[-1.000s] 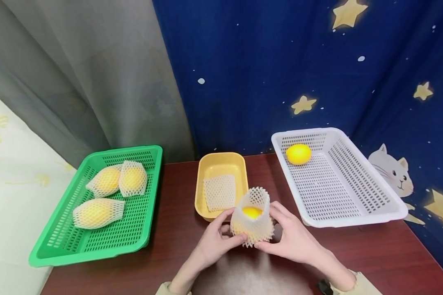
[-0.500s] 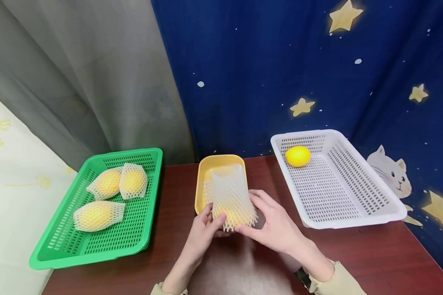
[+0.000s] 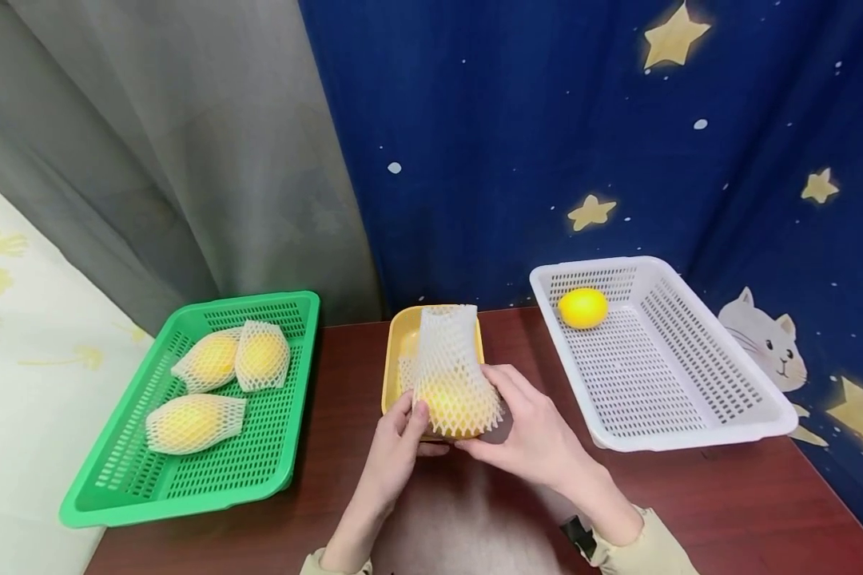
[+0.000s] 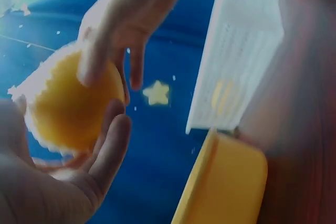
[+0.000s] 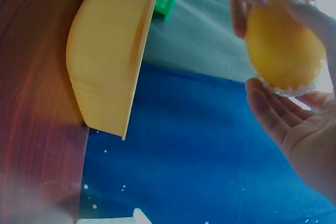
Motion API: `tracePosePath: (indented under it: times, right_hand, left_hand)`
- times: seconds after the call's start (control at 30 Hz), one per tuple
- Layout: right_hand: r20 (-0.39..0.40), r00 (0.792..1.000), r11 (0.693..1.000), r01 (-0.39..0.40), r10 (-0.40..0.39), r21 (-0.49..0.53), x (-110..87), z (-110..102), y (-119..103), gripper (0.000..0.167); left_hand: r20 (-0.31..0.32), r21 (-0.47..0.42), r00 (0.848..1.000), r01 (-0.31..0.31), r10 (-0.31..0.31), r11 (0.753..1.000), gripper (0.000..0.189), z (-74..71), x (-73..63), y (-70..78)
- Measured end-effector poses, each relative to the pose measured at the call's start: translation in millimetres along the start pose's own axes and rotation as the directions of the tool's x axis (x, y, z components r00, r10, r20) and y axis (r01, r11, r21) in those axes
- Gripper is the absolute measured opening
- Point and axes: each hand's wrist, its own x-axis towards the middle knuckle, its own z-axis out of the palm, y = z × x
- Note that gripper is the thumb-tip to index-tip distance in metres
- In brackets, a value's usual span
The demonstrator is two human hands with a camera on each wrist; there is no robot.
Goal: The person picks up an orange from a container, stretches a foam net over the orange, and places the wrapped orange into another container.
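Observation:
In the head view, both hands hold a yellow lemon [image 4: 73,100] partly inside a white foam net sleeve [image 3: 449,331]. The sleeve's long empty end points away from me, over the yellow tub [image 3: 397,345]. My left hand [image 3: 391,451] grips the left side with thumb and fingers. On the right side, my right hand [image 3: 542,435] curls its fingers and thumb round the netted fruit. Both wrist views show the lemon's bare end projecting from the sleeve's jagged edge, with fingers of both hands around it. Another net sleeve in the tub is mostly hidden behind the held one.
A green basket [image 3: 280,427] on the left holds three lemons in net sleeves. To the right, a white basket [image 3: 647,375] contains one bare lemon [image 3: 582,308]. The dark red table [image 3: 748,503] ends at a curtain [image 3: 475,200] behind.
The lemon and sleeve have moved left and farther from me with both hands. The sleeve's open top, earlier showing the lemon inside, has tipped away over the tub.

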Motion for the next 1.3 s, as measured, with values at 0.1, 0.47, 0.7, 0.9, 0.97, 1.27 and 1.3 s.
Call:
tracePosePath:
  times: [0.1, 0.47, 0.7, 0.9, 0.97, 1.27, 1.3]
  right_hand:
    - [-0.018, 0.999, 0.998, -0.037, 0.038, 0.046, -1.0, -1, 3, 0.086]
    - [-0.028, 0.992, 0.976, -0.117, 0.124, 0.186, -3.6, -1, 11, 0.08]
    - [0.027, 0.985, 0.963, -0.174, 0.172, 0.208, -5.2, -1, 8, 0.081]
    - [0.048, 0.984, 0.978, -0.177, 0.173, 0.114, -5.0, -2, 2, 0.096]
    - [0.043, 0.984, 0.979, -0.176, 0.173, 0.098, -5.0, -3, 0, 0.097]
    - [-0.013, 0.984, 0.983, -0.176, 0.177, 0.061, -4.8, -1, 0, 0.095]
    - [-0.019, 0.985, 0.983, -0.173, 0.174, 0.061, -4.9, -1, 0, 0.094]
  left_hand:
    - [0.003, 0.162, 0.995, -0.101, 0.102, 0.982, 0.033, -5.0, -0.4, -5.5]
    - [0.073, 0.294, 0.97, -0.243, 0.232, 0.924, 0.062, -16.1, 0.0, -11.1]
    - [0.106, 0.148, 0.943, -0.328, 0.314, 0.933, 0.07, -14.4, -0.1, -11.9]
    - [0.068, 0.1, 0.948, -0.316, 0.311, 0.943, 0.062, -15.2, 1.6, -11.9]
    - [0.036, 0.101, 0.949, -0.317, 0.315, 0.943, 0.059, -15.3, 1.4, -12.8]
    - [-0.108, 0.071, 0.907, -0.401, 0.407, 0.913, 0.046, -8.1, 1.6, -18.0]
    - [-0.123, 0.059, 0.898, -0.418, 0.422, 0.907, 0.043, -7.4, 2.1, -18.6]
